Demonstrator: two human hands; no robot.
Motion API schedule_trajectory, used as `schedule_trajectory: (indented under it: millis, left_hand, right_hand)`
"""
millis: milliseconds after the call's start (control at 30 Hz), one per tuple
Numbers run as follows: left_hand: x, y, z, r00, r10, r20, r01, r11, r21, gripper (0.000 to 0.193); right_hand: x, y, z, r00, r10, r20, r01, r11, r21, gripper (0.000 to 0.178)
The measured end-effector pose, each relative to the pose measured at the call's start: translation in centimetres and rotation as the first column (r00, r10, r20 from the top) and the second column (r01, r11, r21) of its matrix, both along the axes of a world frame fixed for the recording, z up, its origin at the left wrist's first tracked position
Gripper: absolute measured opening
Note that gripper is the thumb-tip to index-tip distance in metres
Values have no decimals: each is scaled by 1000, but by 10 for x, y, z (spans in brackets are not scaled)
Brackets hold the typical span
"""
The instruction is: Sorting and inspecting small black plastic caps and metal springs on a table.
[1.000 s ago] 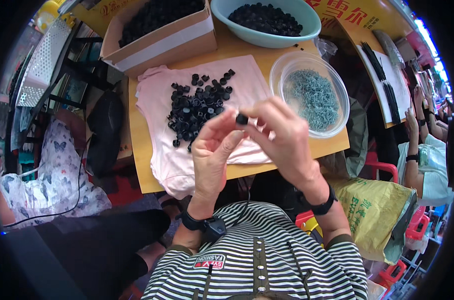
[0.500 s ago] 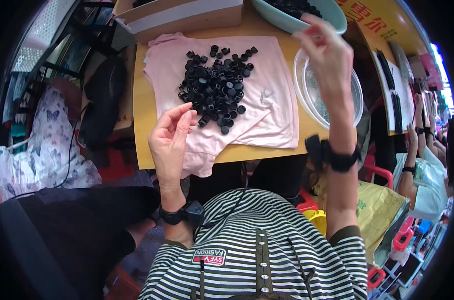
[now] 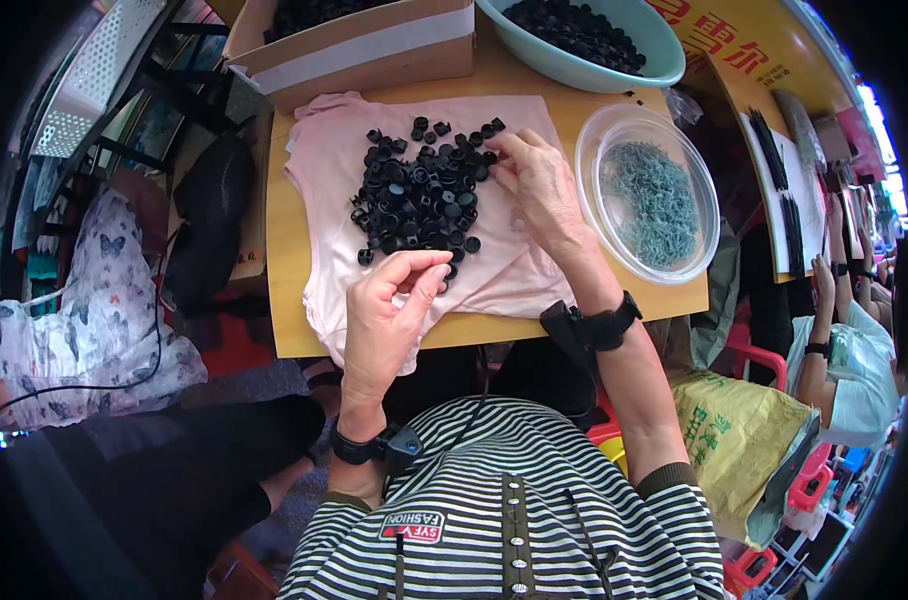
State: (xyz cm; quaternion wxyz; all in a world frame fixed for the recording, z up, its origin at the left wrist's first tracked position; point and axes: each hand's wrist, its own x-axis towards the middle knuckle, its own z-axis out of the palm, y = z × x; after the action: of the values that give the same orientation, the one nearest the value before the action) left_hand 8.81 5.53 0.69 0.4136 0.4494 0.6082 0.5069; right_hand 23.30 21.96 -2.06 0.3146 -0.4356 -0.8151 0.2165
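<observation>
Small black plastic caps [image 3: 414,195] lie heaped on a pale pink shirt [image 3: 329,200] spread over the table. At the near edge of the heap is my left hand [image 3: 386,310], thumb and index finger pinched together; a black cap shows right by the fingertips, but whether it is held I cannot make out. My right hand [image 3: 544,190] reaches over the shirt to the heap's right edge. Its thumb and index finger are apart, with the fingertips at the outermost caps, and nothing is visibly gripped.
Right of the shirt stands a clear round tub [image 3: 659,190] with many small grey-green pieces. A pale green basin [image 3: 574,60] of black parts and a cardboard box [image 3: 359,55] line the table's far side. A person in black [image 3: 164,460] sits at my left.
My right hand has come down from above the tub and basin to the right side of the heap. My left hand has moved right, to the heap's near edge.
</observation>
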Motion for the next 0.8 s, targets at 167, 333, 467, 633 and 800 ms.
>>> schedule_trajectory:
  millis: [167,333,467,633,800]
  left_hand:
    - [4,3,0,1000,15,22,-14,1000,-17,17]
    - [7,11,1,987,-12,-160,28,995,96,15]
    - [20,20,3,962,2,-272,38,989,140,13]
    - [28,50,-5,847,32,-531,109,966,233,13]
    - [45,74,-18,620,59,-783,229,940,253,14]
  right_hand:
    - [7,-8,7,991,3,-132,-16,995,-98,19]
    - [32,-52,23,995,11,-98,-28,984,-178,22]
    - [43,-79,17,999,39,6,-38,981,-192,20]
    - [53,-84,15,998,54,-43,-64,955,-288,20]
    - [65,-83,11,996,-56,-65,40,973,-227,13]
